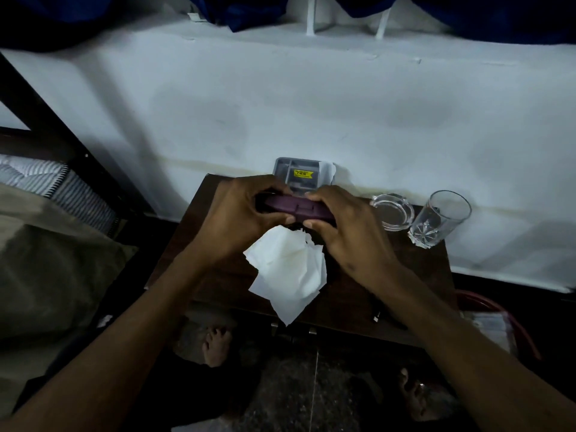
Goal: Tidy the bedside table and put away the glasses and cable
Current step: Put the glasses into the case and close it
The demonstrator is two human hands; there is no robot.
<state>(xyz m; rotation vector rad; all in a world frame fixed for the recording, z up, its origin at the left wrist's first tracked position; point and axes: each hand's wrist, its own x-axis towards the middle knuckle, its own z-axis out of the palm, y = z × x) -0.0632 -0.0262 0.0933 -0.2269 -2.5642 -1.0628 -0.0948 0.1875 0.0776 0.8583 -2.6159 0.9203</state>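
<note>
A dark purple glasses case is held above the brown bedside table. My left hand grips its left end and my right hand grips its right end. The case looks closed; the glasses are not visible. A crumpled white tissue lies on the table just below the case and hangs over the front edge. A dark cable with a small plug end lies near the table's front edge, mostly hidden under my right forearm.
A grey plastic tray with a yellow sticker leans at the table's back against the white wall. A glass ashtray and a drinking glass stand at the back right. A bed with a pillow is on the left.
</note>
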